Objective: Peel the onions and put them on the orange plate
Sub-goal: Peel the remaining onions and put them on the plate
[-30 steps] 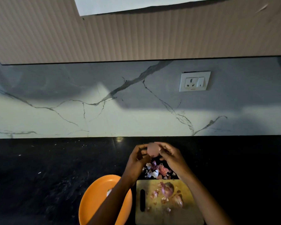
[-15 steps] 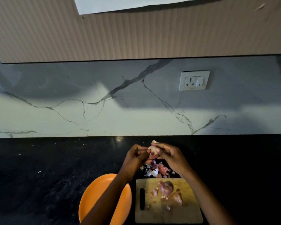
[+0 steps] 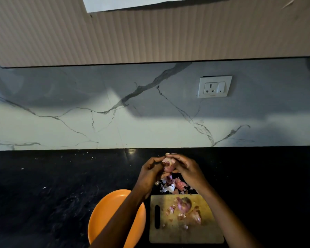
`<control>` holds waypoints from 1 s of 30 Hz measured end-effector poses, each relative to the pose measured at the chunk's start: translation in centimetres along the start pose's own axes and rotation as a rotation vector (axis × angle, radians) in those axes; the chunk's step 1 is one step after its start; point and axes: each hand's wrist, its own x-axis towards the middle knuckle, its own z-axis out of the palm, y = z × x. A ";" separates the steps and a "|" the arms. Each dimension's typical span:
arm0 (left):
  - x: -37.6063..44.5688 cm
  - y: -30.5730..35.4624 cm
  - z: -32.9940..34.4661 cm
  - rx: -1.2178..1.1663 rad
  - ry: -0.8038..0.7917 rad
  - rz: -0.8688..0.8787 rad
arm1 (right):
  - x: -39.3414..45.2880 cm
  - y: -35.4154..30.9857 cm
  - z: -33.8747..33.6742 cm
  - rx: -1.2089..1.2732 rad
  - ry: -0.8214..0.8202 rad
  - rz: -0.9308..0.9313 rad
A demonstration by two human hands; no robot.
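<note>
Left hand [image 3: 150,173]: fingers curled round the left side of the onion [image 3: 168,164], thumb up by its top, gripping it above the counter, at about 12 o'clock from the cutting board.
Right hand [image 3: 188,170]: closed over the onion's right side and top, fingertips pinching at a pale flap of skin [image 3: 169,154] that sticks up just past the knuckles.
Onion: small, pinkish-purple, wedged between both hands, clear of the counter; only its front face shows, the rest is hidden by fingers.
Peel pile [image 3: 172,186]: white and pink scraps heaped on the counter right under the hands, touching the board's far edge at its 12 o'clock.
Cutting board [image 3: 209,233]: pale wooden board with a dark slot handle on its left side, lying flat at 6 o'clock from the hands.
On the board: one reddish onion [image 3: 184,204] near the middle-top, another smaller one [image 3: 195,218] at its 5 o'clock, loose bits of skin scattered around them.
Orange plate [image 3: 104,215]: at 9 o'clock from the board, just beside it; the left forearm crosses over its right half, so whether anything lies there I cannot tell.
Counter [image 3: 52,194]: black stone, flecked with small pale crumbs.
Backsplash [image 3: 79,126]: white marble with grey veins.
Wall socket [image 3: 214,86]: white, at 1 o'clock, well above the hands.
</note>
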 end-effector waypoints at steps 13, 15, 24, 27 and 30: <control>-0.9 0.2 -0.3 -0.014 -0.069 0.062 | -0.3 -0.9 -0.4 -0.156 0.110 -0.080; -0.9 0.2 -0.3 -0.006 -0.065 0.069 | -0.4 -1.2 -0.4 -0.149 0.103 -0.105; -1.2 0.9 0.1 -0.031 -0.100 0.014 | -0.5 -0.9 -0.6 -0.125 -0.013 0.021; -1.2 1.2 0.0 0.006 -0.093 -0.016 | -0.5 -1.0 -0.9 -0.108 -0.005 0.019; -0.7 1.6 -0.3 0.050 -0.088 0.027 | -0.6 -1.4 -1.2 -0.020 0.005 0.025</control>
